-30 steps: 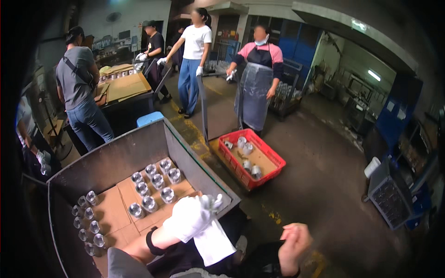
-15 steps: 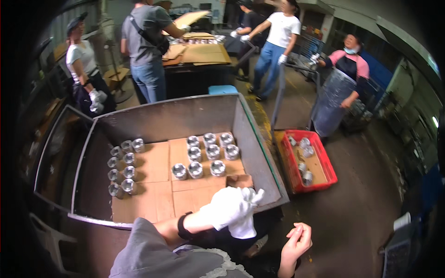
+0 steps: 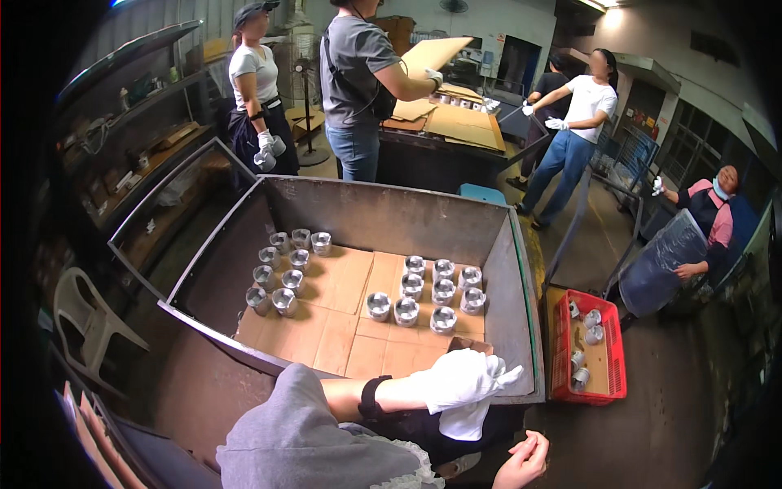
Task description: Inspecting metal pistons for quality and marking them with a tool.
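My left hand, in a white work glove with a black band at the wrist, is over the near right corner of a metal bin. It is closed on a loose white glove, which hangs below it; the fingers are partly hidden by the fabric. My bare right hand is lower right, outside the bin, fingers curled in and nothing visible in them. Silvery metal pistons stand on cardboard in the bin, one group at the right. Another group of pistons lines the left side.
A red crate holding several pistons sits right of the bin, beside a cart handle. Across the bin, a person lifts a cardboard sheet at a table. Other people stand at left and right. A plastic chair is at left.
My view has swung left, so the bin and people appear farther right. My right hand sits lower in view. The person at the table still holds the sheet; my left hand keeps its grip.
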The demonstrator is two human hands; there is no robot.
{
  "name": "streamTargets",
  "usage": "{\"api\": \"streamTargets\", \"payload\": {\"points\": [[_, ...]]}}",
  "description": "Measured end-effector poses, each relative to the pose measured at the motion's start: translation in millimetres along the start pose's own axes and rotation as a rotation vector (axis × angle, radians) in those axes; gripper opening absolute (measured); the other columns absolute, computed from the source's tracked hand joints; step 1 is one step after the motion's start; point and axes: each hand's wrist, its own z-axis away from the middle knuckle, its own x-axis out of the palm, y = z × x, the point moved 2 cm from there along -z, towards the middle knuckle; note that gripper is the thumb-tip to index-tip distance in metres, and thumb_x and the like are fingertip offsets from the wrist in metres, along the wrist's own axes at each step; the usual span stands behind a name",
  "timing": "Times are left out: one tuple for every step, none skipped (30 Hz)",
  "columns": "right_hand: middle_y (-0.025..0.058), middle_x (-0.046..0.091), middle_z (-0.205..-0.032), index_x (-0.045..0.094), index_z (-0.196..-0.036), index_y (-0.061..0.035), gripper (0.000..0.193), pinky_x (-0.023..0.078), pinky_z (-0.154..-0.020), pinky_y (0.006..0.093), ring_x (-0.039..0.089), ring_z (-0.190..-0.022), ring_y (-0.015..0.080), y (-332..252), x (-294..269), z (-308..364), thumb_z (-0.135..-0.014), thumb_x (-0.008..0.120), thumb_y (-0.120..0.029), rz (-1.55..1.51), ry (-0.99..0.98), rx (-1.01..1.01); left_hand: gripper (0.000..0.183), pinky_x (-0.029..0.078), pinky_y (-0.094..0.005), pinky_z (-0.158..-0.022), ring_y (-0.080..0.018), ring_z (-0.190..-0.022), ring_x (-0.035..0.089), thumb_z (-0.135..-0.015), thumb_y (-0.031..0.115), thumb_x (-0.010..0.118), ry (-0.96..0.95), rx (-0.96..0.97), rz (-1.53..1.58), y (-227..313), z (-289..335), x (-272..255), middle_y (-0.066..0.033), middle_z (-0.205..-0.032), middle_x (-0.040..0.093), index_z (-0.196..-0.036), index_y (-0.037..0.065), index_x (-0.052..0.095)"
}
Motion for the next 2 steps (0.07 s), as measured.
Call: {"api": "streamTargets", "payload": {"points": [[0.0096, 0.038, -0.107, 0.043, -0.122, -0.0118, 0.027, 0.041, -0.062, 0.0376, 0.052, -0.075, 0.0213, -21, -2, 0, -0.1, 0.048, -0.025, -0.019, 0.234, -0.137, 0.062, 0.045, -0.0318, -0.047, -0.0175, -0.06, 0.048, -0.091, 0.017, 0.045, -0.048, -0.02, 0.129, -1, -1, 1, -0.004, -0.082, 0.047, -0.151, 0.013, 0.027], [0.0046, 0.051, -0.057, 0.061, -0.091, 0.0003, 0.016, 0.035, -0.045, 0.0275, 0.047, -0.045, 0.0124, -66, -6, 3, -0.098, 0.05, -0.01, -0.041, 0.467, -0.273, 0.063, 0.045, -0.032, -0.047, -0.0183, -0.062, 0.048, -0.092, 0.019, 0.046, -0.098, -0.04, 0.257, -2, -1, 2, -0.0034, -0.082, 0.046, -0.151, 0.013, 0.026]]}}
